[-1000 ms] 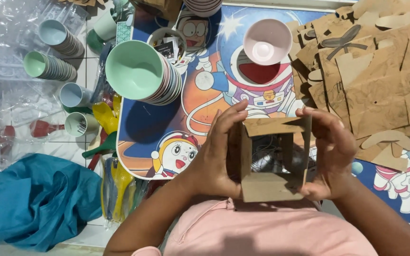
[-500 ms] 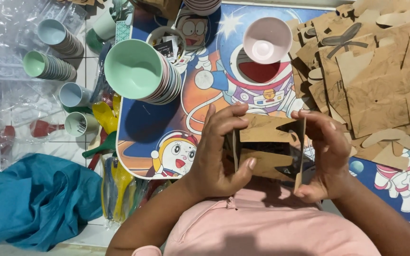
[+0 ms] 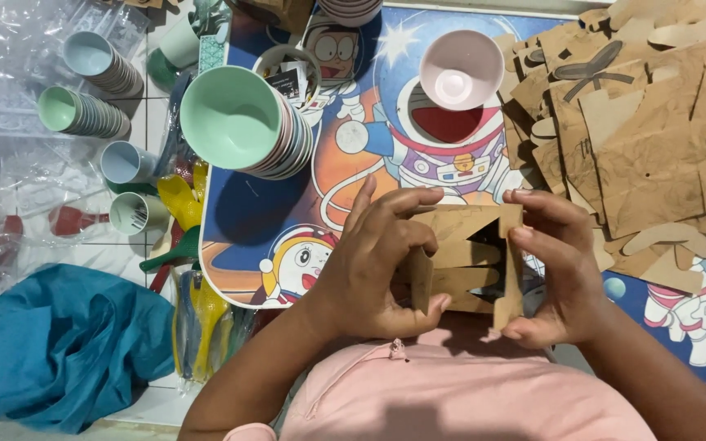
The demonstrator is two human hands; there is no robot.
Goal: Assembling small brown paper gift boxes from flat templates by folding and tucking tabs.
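Lower centre of the frame: brown cardboard box (image 3: 469, 260), half folded, sitting between both hands, long axis running left-right. Left hand (image 3: 373, 265) is pinching its left flap; right hand (image 3: 556, 273) is pinching the right panel, fingers curled, equally near. Flat cardboard stack (image 3: 655, 139) lying upper right.

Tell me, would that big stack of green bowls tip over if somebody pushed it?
Probably, yes. The stack of bowls already lies on its side, leaning across the cartoon mat, so a push would likely slide or roll it. The bowls look like thin plastic, so likely light, and the nested ones might slip apart.
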